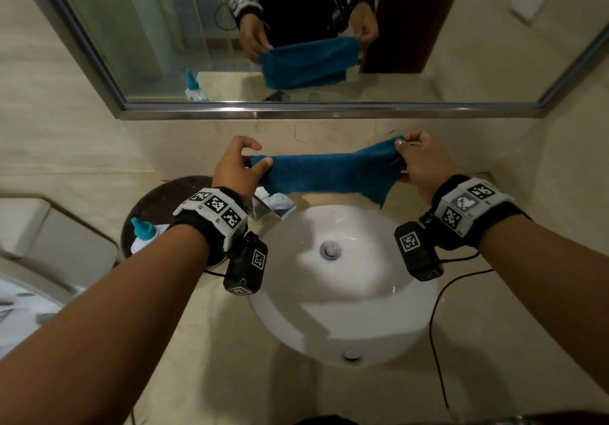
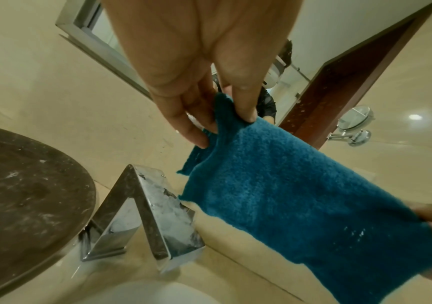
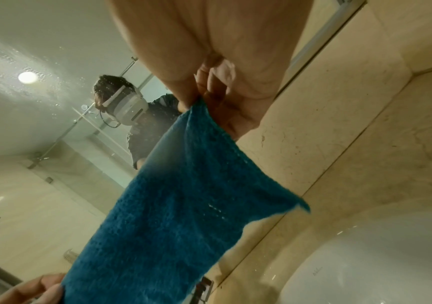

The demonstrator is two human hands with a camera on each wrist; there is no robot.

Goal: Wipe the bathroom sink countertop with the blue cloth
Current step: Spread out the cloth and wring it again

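Note:
The blue cloth [image 1: 326,174] hangs stretched in the air between both hands, above the chrome faucet [image 1: 273,205] and the back of the white round sink [image 1: 342,283]. My left hand [image 1: 240,164] pinches the cloth's left end between thumb and fingers; the left wrist view shows the cloth [image 2: 300,197] gripped at my fingertips [image 2: 246,117]. My right hand [image 1: 418,157] pinches the right end, raised a little higher; in the right wrist view the cloth [image 3: 178,205] drops from that grip. The beige stone countertop [image 1: 230,342] surrounds the sink.
A dark round tray [image 1: 155,207] at the left holds a white bottle with a teal cap [image 1: 145,232]. A mirror [image 1: 296,29] hangs above the backsplash. A toilet [image 1: 39,246] stands at far left. A black cable [image 1: 438,325] runs across the counter's right side.

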